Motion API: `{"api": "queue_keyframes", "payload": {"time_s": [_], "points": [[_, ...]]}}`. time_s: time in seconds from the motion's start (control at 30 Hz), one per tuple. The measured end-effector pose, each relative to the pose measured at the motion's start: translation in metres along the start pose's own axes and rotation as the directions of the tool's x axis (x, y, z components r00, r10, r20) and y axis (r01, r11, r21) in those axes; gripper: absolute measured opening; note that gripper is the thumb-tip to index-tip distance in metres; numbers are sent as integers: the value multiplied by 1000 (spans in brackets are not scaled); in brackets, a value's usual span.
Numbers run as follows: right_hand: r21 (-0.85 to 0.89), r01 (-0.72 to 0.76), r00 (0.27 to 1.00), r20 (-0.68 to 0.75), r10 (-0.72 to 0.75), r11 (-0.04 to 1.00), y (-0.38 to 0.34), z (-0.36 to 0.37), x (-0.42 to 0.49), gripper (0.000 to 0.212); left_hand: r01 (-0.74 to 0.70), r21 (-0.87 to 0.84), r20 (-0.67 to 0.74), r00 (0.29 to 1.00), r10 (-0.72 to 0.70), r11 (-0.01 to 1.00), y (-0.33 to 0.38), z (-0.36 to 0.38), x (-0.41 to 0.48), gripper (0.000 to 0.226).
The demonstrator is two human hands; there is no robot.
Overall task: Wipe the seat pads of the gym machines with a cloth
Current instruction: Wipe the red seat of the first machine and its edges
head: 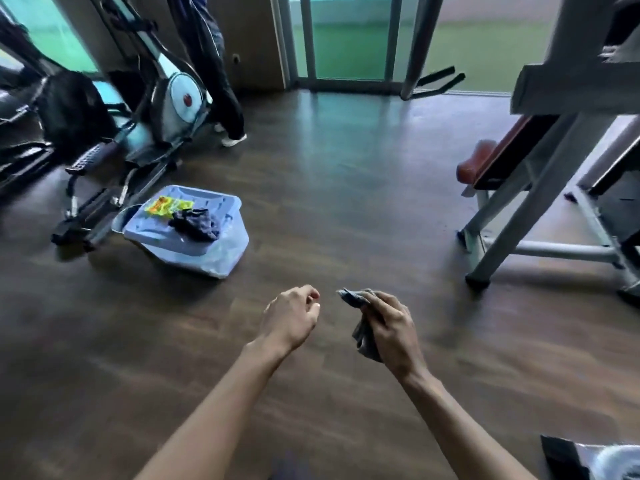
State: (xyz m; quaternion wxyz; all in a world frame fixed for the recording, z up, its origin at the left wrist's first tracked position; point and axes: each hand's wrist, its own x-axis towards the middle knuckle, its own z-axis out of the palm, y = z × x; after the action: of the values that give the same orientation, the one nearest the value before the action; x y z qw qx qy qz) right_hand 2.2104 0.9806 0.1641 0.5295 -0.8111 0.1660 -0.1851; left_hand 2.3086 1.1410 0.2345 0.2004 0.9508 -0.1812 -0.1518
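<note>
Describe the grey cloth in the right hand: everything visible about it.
The grey cloth is a small, soft, crumpled fabric rag, dull grey with darker folds. The right hand grips it around the middle, over the wooden floor. One bunched end pokes out past the fingertips toward the left hand, which does not touch it; the other end hangs limp below the palm. Nothing else touches it.

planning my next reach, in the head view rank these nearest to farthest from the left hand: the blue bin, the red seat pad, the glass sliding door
1. Blue bin, on the floor ahead and left of the left hand.
2. Red seat pad, on the machine to the right.
3. Glass sliding door, at the room's far end.
</note>
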Motion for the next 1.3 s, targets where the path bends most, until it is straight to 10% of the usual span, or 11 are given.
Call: {"api": "queue_keyframes", "payload": {"time_s": [0.47, 1.3], "points": [[201, -106, 987, -99, 127, 974, -23, 94, 414, 30, -95, -47, 16, 995, 96, 994, -18, -99, 456, 23], [172, -126, 894, -407, 187, 977, 119, 68, 1131, 34, -355, -6, 171, 921, 351, 935, 170, -193, 1184, 26]]}}
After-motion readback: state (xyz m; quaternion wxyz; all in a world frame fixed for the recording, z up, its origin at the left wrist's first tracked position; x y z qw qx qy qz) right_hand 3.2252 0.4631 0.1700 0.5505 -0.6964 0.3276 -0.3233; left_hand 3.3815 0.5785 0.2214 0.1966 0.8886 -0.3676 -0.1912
